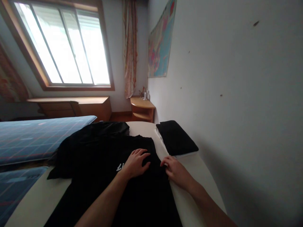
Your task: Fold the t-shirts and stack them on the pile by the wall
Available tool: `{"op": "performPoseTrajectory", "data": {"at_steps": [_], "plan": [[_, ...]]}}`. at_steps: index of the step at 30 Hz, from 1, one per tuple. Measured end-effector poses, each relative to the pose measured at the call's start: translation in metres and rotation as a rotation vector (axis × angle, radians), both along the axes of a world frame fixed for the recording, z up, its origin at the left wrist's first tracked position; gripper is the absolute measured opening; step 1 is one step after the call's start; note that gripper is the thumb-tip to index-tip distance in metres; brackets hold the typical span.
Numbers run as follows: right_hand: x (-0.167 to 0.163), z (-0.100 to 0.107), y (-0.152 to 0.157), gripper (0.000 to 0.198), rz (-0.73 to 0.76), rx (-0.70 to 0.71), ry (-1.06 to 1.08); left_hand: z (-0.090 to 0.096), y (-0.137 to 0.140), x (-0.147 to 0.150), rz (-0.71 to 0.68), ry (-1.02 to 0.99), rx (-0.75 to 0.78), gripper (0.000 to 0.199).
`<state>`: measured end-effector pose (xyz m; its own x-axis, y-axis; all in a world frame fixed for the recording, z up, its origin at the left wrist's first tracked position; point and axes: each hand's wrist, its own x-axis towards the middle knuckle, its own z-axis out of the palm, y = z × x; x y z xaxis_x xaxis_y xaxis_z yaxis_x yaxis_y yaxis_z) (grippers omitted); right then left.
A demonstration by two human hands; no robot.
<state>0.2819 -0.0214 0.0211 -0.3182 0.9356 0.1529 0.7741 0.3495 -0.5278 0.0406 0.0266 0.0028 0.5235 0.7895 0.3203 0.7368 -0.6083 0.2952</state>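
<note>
A black shirt [144, 195] with white lettering lies spread over a pale table [139, 127]. My left hand [136, 164] rests on its upper part, beside the print, fingers spread and nothing in them. At the shirt's right edge is my right hand [176, 171], its fingers curled and pinching the cloth there; the fingertips are partly hidden. Beyond my right hand, a folded stack of black cloth [176, 137] with a white layer underneath sits near the wall. More dark, bunched clothing [94, 135] lies to the left and touches the shirt.
Blue plaid mattresses [42, 135] stand beside the table on the left. The white wall [236, 126] runs close along the right. Farther back are a wooden desk [94, 101], a small corner shelf [142, 102] with little items, a window [66, 47], a curtain [130, 47] and a map [161, 44].
</note>
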Motion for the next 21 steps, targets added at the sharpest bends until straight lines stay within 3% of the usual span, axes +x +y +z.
{"op": "performPoseTrajectory", "data": {"at_steps": [6, 13, 17, 21], "plan": [[-0.002, 0.004, -0.004, 0.024, 0.019, 0.038, -0.104, 0.001, -0.001, 0.002, -0.013, 0.007, -0.023, 0.048], [-0.006, 0.011, -0.011, 0.025, 0.147, 0.095, -0.093, 0.005, 0.0, 0.01, 0.126, 0.002, 0.02, 0.029], [-0.006, 0.01, -0.008, 0.04, 0.183, 0.067, -0.081, 0.005, -0.001, 0.013, 0.143, 0.016, 0.055, 0.026], [-0.003, 0.007, -0.005, 0.036, 0.202, 0.021, -0.106, 0.007, 0.002, 0.017, 0.149, 0.026, 0.064, 0.023]]}}
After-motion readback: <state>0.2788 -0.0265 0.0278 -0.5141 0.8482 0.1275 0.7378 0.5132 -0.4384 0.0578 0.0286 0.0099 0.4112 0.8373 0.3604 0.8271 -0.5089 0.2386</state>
